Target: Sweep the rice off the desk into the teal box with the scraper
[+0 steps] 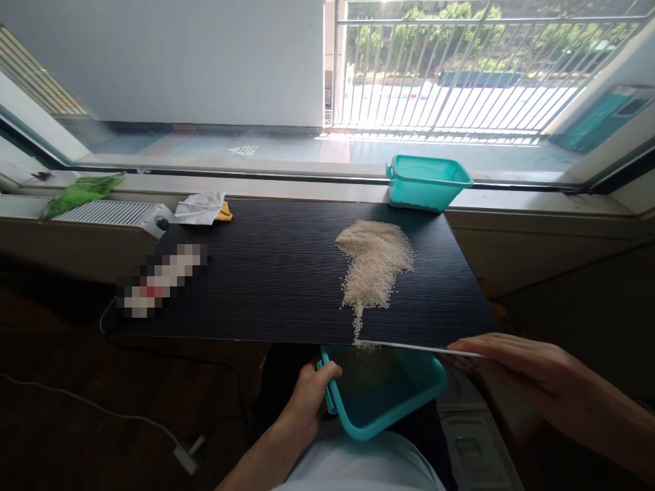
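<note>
A pile of rice (375, 262) lies on the black tabletop (266, 273), trailing down to the near edge. My left hand (307, 395) grips the left rim of a teal plastic tub (381, 399) held just below that edge, under the trail of rice. A few grains show inside the tub. My right hand (512, 361) pinches a thin white flat sheet (409, 347) that lies along the table's near edge, right of the rice trail.
A second teal tub (427, 183) stands on the window sill at the back right. A crumpled white cloth (200, 208) lies at the table's back left, a radiator (102, 213) with a green cloth (79, 193) further left. A white cable (102, 412) runs across the floor.
</note>
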{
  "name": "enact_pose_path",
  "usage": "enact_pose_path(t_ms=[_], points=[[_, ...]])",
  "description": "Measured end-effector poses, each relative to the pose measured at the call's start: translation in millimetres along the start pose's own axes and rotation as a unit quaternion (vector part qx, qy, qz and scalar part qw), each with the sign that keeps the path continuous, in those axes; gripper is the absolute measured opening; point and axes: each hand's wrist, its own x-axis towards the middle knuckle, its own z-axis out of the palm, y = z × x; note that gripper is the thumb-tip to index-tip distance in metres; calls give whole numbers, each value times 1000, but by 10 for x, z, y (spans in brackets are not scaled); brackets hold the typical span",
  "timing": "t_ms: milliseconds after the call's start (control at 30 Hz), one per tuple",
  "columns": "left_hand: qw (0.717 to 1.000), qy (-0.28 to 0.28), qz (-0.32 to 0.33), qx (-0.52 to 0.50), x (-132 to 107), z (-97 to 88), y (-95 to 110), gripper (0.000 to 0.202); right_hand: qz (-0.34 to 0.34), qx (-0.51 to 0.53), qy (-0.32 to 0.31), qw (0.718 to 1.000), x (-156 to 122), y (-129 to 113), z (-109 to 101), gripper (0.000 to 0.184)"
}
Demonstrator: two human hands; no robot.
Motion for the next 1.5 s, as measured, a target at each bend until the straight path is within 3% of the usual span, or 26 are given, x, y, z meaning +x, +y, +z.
enact_pose_path(t_ms=[233, 367, 600, 800, 1067, 1300, 1500], points=[[1000, -7, -4, 14, 6, 10, 15, 19, -44, -9, 29, 999, 355, -71, 83, 30], [1000, 1, -3, 9, -7, 8, 13, 18, -53, -2, 11, 999, 495, -111, 120, 32], [1000, -22, 5, -13, 6, 0, 7, 28, -24, 23, -40, 999, 237, -109, 47, 28], [1000, -7, -2, 7, -22, 26, 41, 23, -44, 9, 24, 999, 289, -78, 67, 31], [1000, -4, 2, -6, -28, 18, 26, 24, -42, 17, -37, 998, 118, -116, 37, 25], [1000, -1, -1, 10, -6, 34, 36, 24, -84, -50, 82, 992, 284, -10, 17, 27], [1000, -2, -7, 8, -39, 34, 48, 16, -97, -65, 72, 991, 533, -24, 62, 32]])
